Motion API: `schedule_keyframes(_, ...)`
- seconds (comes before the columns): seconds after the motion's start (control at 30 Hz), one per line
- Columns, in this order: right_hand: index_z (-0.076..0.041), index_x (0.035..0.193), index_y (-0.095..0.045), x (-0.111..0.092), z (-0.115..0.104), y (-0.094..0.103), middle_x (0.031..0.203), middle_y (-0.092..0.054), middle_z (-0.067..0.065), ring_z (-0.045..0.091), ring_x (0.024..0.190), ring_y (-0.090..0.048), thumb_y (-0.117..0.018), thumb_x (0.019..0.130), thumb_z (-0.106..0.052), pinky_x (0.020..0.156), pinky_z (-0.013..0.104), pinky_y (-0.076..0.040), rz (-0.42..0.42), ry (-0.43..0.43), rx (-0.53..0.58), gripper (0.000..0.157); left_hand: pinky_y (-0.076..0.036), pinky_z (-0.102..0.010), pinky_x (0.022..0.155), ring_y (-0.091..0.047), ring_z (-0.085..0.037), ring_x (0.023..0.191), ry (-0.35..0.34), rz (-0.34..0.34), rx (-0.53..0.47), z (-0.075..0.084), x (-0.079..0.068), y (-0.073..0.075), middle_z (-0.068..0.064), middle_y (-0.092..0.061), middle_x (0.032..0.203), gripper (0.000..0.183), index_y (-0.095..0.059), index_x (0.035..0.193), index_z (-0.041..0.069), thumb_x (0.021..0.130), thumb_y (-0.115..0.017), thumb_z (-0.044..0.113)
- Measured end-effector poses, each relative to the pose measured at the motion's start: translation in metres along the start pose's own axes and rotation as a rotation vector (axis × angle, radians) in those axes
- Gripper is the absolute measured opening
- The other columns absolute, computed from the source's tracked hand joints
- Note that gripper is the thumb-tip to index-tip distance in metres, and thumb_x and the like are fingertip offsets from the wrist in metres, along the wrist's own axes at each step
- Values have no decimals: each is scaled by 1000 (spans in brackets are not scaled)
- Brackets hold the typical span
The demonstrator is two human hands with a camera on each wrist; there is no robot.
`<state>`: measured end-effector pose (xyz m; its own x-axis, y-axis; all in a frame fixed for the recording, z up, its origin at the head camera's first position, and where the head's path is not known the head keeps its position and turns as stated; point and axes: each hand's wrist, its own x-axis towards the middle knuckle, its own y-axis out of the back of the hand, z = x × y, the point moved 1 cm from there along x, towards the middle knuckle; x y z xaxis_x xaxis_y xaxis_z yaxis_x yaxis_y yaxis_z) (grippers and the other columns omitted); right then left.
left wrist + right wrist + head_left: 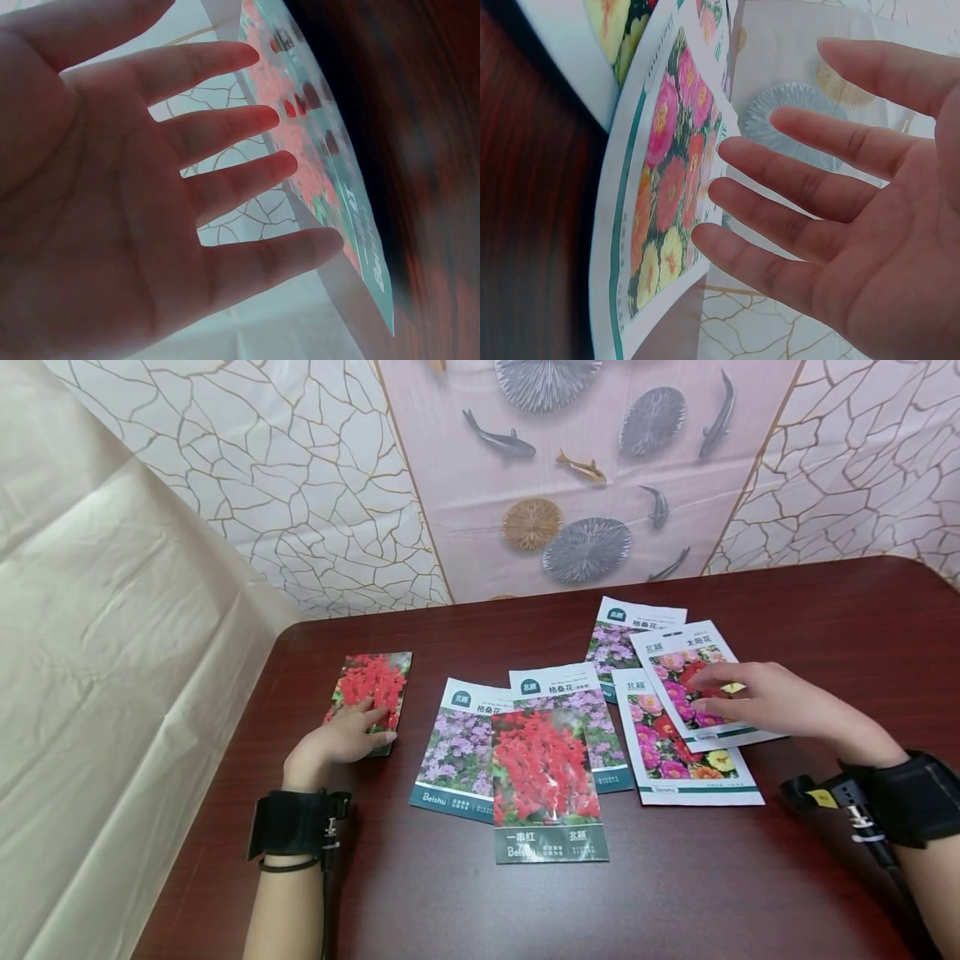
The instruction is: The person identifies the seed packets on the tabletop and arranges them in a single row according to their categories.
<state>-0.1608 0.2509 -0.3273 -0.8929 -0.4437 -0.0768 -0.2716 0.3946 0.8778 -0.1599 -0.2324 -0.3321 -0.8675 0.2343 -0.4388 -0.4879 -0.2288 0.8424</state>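
My left hand (341, 735) is over a seed packet with red flowers (373, 677) at the table's left. Its fingers are straight and spread in the left wrist view, with the fingertips at the face of the packet (300, 142). At the right, my right hand (776, 700) hovers over or lightly touches a white-edged packet of pink and red flowers (678, 672). The right wrist view shows its fingers extended, with nothing gripped, beside that packet (671, 180). Under that packet lies a similar one with pink and yellow flowers (663, 752), partly covered.
In the middle, another red-flower packet (543, 768) overlaps two purple-flower packets, one on the left (453, 743) and one behind (555, 681). A third purple-flower packet (615, 639) lies farther back. All rest on a dark red-brown table (420, 893) against a patterned curtain (480, 527).
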Motion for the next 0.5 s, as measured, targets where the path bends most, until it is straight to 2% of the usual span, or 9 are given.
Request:
schedule_keyframes(0.2,-4,111,-63,-2,-5,-4,107,-60,12,21,84,-52,-67,84,-22,66,32,-44,-4,46,-5,33,-13,-63,101,-8,-49,131,19,-30,-24,-1,0,-2,-29,-12,146,58,-29,141,-1,95,-48,29)
schedule_keyframes(0.5,-2,114,-61,-2,-7,-3,109,-59,17,25,88,-53,-67,84,-24,69,37,-45,-29,25,-6,38,-18,-60,101,-13,-49,130,9,-64,-36,-1,-1,-1,-30,-9,146,61,-26,142,-2,95,-49,30)
